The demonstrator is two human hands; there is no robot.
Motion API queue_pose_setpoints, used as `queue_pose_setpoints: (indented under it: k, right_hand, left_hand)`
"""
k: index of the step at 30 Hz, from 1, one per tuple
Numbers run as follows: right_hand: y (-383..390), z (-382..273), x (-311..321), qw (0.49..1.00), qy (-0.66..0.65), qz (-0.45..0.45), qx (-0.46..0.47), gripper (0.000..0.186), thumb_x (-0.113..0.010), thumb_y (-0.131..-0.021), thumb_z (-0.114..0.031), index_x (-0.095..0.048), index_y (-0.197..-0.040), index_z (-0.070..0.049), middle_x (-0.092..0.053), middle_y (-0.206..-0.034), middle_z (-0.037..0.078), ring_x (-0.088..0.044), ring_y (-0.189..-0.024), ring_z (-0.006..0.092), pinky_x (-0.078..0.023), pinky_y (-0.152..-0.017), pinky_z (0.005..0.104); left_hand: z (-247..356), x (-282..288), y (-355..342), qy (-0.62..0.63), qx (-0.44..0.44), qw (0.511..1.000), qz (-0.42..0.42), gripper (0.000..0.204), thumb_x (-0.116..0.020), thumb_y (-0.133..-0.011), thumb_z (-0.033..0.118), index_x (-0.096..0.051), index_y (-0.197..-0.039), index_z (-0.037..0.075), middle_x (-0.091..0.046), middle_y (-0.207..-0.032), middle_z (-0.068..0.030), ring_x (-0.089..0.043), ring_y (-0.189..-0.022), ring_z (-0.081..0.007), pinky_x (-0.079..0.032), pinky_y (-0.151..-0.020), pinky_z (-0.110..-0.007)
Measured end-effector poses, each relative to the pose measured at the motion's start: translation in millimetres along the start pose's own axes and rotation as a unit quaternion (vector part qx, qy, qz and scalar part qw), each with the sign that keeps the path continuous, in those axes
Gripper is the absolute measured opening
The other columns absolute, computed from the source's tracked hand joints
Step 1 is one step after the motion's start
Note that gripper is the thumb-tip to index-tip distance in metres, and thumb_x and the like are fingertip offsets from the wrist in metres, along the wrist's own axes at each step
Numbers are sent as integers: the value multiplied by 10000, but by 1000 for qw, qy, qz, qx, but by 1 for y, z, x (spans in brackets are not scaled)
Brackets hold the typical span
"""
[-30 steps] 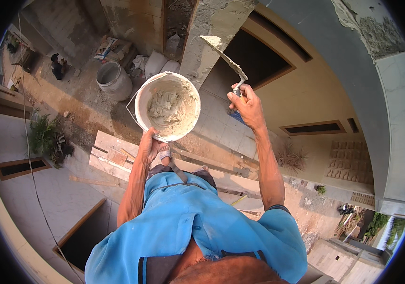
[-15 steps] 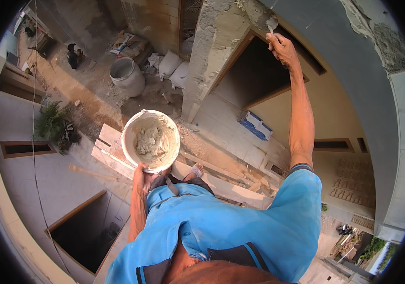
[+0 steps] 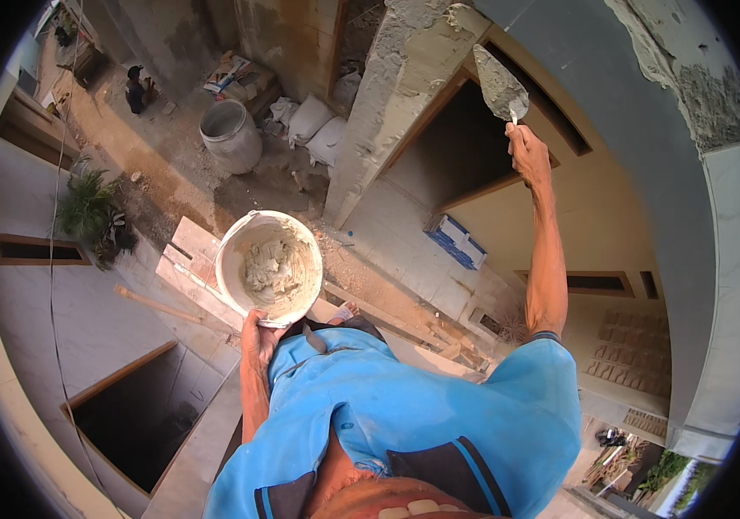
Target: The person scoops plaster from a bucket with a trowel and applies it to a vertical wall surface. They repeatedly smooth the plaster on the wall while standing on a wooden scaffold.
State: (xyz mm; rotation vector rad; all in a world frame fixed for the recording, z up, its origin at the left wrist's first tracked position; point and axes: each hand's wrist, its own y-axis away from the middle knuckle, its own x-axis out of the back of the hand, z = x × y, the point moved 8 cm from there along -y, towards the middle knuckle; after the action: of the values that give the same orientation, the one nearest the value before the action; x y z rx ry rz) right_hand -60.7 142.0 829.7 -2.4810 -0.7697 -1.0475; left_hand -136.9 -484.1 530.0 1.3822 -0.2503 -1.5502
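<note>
My left hand grips the lower side of a white bucket, which holds pale, wet mortar. Out on my raised right arm, my right hand is closed on the handle of a trowel, its pointed blade smeared with mortar and turned upward. The blade sits in front of a rough plastered edge at the top of a column; whether it touches, I cannot tell.
I stand high on planks above a dirt walkway. Down there are a grey drum, sacks, a blue-and-white stack, a plant and another person. A cable hangs at left; doorways open either side.
My right hand rose and moved right with the trowel, then dropped slightly over the last half second, showing more blade. The bucket shifted down and left from a second ago.
</note>
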Motion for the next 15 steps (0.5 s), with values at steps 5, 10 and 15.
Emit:
queue_pose_setpoints:
  k: [5, 10, 15]
  right_hand:
    - [-38, -87, -14, 987, 97, -34, 126, 583, -449, -1072, -562, -598, -955, -11, -630, -778, 209, -583, -746, 418, -474, -739, 490]
    - [-71, -89, -37, 976, 188, -6, 108, 601, -364, -1087, -561, -582, -1062, -1, -691, -991, 296, -611, -1027, 543, -482, -877, 565]
    - [-55, -79, -81, 962, 254, -24, 97, 578, -353, -1093, -530, -578, -1119, 1, -704, -1068, 312, -632, -1060, 557, -505, -908, 630]
  left_hand:
    - [5, 35, -9, 0, 33, 999, 21, 451, -524, -953, 110, -437, -1350, -87, -583, -1353, -305, -642, -1203, -434, -590, -952, -614]
    - [10, 12, -12, -38, 23, 999, 32, 479, -522, -931, 89, -422, -1360, -97, -576, -1361, -308, -650, -1196, -422, -611, -932, -589]
    - [6, 0, -12, 5, 41, 999, 3, 520, -531, -913, 85, -402, -1383, -95, -566, -1375, -305, -647, -1200, -427, -608, -934, -594]
